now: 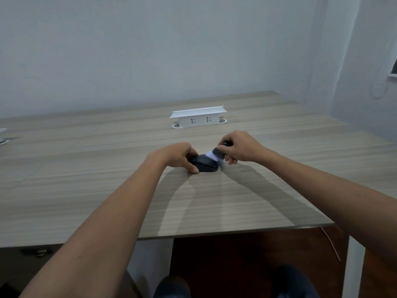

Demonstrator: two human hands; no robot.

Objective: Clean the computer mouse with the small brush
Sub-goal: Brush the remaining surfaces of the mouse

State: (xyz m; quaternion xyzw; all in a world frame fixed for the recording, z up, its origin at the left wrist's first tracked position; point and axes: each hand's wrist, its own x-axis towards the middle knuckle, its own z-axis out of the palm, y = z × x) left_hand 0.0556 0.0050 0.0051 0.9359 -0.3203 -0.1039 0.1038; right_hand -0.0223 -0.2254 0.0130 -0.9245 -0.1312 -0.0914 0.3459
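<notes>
Black computer mouse (205, 166) sits flat on the wood-grain table (107, 190), just right of frame centre. I read its long axis as running lower left to upper right in the frame, though blur makes that rough. My left hand (180, 155) is clamped on its left flank, thumb at the near edge, pinning it down. My right hand (240, 148) comes in from the right, fingers closed around the dark handle of the small brush (216, 154); white bristles point down-left and touch the mouse's upper right end. So the brush lies right of and just behind the mouse, and I judge the next stroke should sweep along that axis toward my left hand. Behind both, well apart, a white socket box (198, 118) stands upper centre.
</notes>
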